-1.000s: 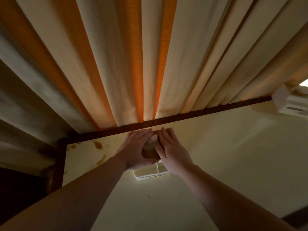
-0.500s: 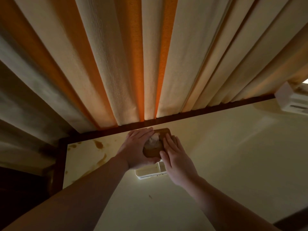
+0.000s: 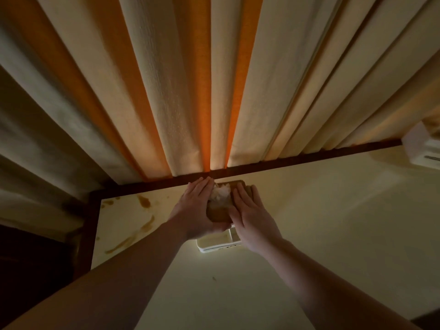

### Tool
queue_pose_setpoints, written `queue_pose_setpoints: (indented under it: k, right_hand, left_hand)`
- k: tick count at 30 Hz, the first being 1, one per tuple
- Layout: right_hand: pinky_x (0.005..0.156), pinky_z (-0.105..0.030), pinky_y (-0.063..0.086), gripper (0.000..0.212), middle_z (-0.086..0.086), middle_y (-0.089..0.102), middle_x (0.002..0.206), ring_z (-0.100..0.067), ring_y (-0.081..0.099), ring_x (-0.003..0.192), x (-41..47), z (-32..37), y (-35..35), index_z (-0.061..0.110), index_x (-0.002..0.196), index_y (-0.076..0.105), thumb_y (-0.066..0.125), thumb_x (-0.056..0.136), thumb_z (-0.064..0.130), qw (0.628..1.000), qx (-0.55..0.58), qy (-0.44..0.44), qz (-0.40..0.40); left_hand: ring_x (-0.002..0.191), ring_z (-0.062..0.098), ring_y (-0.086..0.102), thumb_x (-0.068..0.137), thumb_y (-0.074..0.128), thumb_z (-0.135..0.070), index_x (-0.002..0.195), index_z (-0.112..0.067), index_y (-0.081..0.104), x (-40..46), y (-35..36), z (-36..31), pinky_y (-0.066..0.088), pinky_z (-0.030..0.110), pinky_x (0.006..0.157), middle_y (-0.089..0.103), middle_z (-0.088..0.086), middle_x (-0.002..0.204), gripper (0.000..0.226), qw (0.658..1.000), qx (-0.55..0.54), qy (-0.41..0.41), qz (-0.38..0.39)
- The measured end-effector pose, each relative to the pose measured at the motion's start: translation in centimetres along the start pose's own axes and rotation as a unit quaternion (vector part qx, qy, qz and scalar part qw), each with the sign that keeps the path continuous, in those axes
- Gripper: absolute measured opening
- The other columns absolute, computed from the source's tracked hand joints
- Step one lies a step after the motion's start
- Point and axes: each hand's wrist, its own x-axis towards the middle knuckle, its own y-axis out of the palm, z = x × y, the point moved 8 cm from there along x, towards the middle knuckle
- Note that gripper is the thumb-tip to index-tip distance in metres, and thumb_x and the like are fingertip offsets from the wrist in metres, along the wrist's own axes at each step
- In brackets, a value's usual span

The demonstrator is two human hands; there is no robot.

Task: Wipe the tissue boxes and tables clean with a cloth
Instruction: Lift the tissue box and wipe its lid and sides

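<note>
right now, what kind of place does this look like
Probably a restaurant or café table by a window: a brown tissue box held in both hands, a cream tabletop with brown smears, and long pleated curtains right behind.

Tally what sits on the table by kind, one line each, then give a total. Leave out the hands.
Brown tissue box, held between left hand and right hand: 1
White tray, nearer the camera than that box: 1
White box at the right edge, partly cut off: 1
Total: 3
</note>
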Motion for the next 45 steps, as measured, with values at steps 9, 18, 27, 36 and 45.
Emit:
queue_pose_setpoints:
  k: [9, 18, 27, 36, 45]
  right_hand:
    - [0.13, -0.045, 0.025, 0.06, -0.005, 0.014, 0.176, -0.027, 0.012, 0.162, -0.5, -1.5, -0.6, 0.011, 0.165, 0.026, 0.041, 0.109, 0.029, 0.983, 0.154, 0.089, -0.052]
    - [0.126, -0.026, 0.019, 0.049, -0.003, 0.031, 0.17, -0.021, 0.024, 0.159, -1.5, -4.6, -2.4, 0.008, 0.16, 0.038, 0.042, 0.112, 0.018, 0.933, 0.267, 0.195, -0.14]
    - [0.129, -0.033, 0.023, 0.051, 0.007, 0.011, 0.176, -0.016, 0.015, 0.161, 1.4, -2.9, -3.5, 0.019, 0.165, 0.03, 0.031, 0.115, 0.03, 0.931, 0.298, 0.186, -0.094]
    - [0.131, -0.054, 0.0, 0.062, -0.002, -0.005, 0.177, -0.031, -0.015, 0.162, 1.3, -2.5, -0.5, 0.009, 0.167, 0.012, 0.022, 0.112, 0.036, 0.962, 0.226, 0.152, 0.014]
    - [0.13, -0.056, 0.011, 0.078, -0.01, 0.016, 0.175, -0.034, -0.006, 0.163, -2.4, 1.0, 0.7, 0.004, 0.163, 0.03, 0.011, 0.102, 0.049, 0.976, 0.191, 0.104, -0.017]
  left_hand:
    - [0.149, 0.012, 0.019, 0.055, 0.064, -0.095, 0.161, -0.024, 0.021, 0.1, -0.4, 0.2, 0.027, 0.038, 0.125, 0.025, -0.009, 0.163, 0.134, 1.0, -0.001, -0.022, -0.02]
    - [0.109, 0.021, 0.058, 0.041, 0.044, -0.11, 0.128, -0.021, 0.048, 0.0, -3.4, -0.2, 0.055, 0.038, 0.083, 0.054, -0.001, 0.121, 0.125, 0.976, 0.082, -0.202, 0.0]
    - [0.087, 0.017, 0.065, 0.093, 0.037, -0.075, 0.119, -0.022, 0.049, -0.5, -4.3, -1.2, 0.058, 0.037, 0.072, 0.066, -0.001, 0.103, 0.06, 0.985, 0.044, -0.166, -0.021]
    - [0.155, 0.01, -0.018, 0.047, 0.091, -0.071, 0.162, -0.02, -0.017, 1.6, -2.7, -3.1, -0.004, 0.04, 0.128, -0.021, -0.01, 0.169, 0.166, 0.964, 0.094, 0.072, 0.237]
    - [0.156, 0.015, -0.001, 0.033, 0.091, -0.075, 0.165, -0.024, 0.001, 2.3, -1.9, -2.0, 0.01, 0.037, 0.129, -0.001, -0.013, 0.17, 0.167, 0.978, 0.064, 0.06, 0.192]
